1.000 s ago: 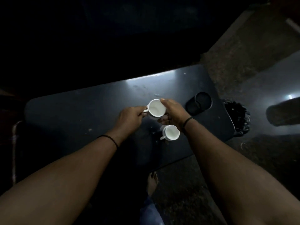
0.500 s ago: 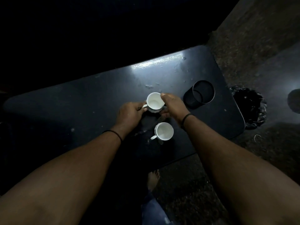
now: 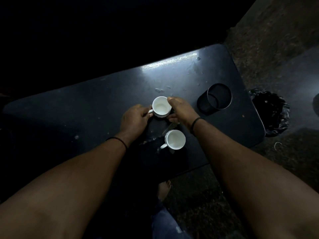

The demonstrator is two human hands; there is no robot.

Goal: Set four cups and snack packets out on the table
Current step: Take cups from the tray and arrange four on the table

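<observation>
Two white cups stand upright on a dark table [image 3: 86, 114]. The far cup [image 3: 161, 106] sits near the table's middle, handle to the left. My left hand [image 3: 135, 119] pinches that handle, and my right hand [image 3: 181, 112] grips the cup's right rim and side. The near cup [image 3: 175, 139] stands free by the table's front edge, handle pointing lower left, just below my right wrist. Both cups look empty. No snack packets are in view.
A black mesh holder [image 3: 215, 99] stands on the table to the right of the cups. Off the table's right end is a bin with a black liner [image 3: 271, 111] on the floor. My bare foot [image 3: 164, 188] shows below the table's front edge.
The view has shifted, so the table sits more to the right and higher. The far cup has lowered onto the table between my hands. The near cup has stayed put, now uncovered by my right hand.
</observation>
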